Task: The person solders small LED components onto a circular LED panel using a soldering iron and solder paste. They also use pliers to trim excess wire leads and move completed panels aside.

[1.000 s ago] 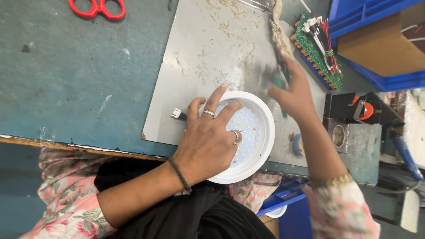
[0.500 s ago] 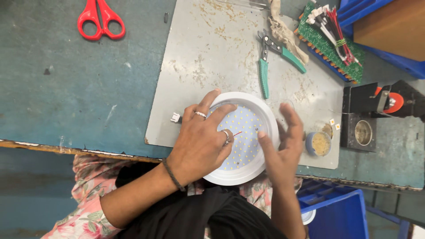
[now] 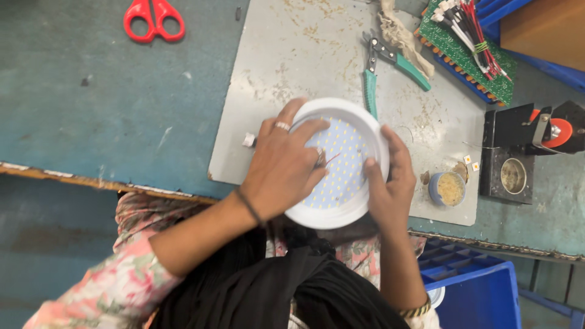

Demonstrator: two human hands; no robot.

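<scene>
The round lamp housing (image 3: 341,210) is white, its LED board (image 3: 345,159) pale blue-white dotted with rows of small yellow diodes. Red scissors (image 3: 153,18) lie on the teal workbench (image 3: 91,97), and teal-handled pliers (image 3: 390,67) on a grey metal plate (image 3: 292,55). The circuit board (image 3: 472,52) is green with red and white wires, the sleeve (image 3: 116,286) pink-and-green floral.

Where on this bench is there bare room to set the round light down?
Bare room: the blue-green bench top between the red scissors and the grey plate; also the plate's upper left. Crowded: right of the round light, with pliers, circuit board, small cup and black stand.
</scene>
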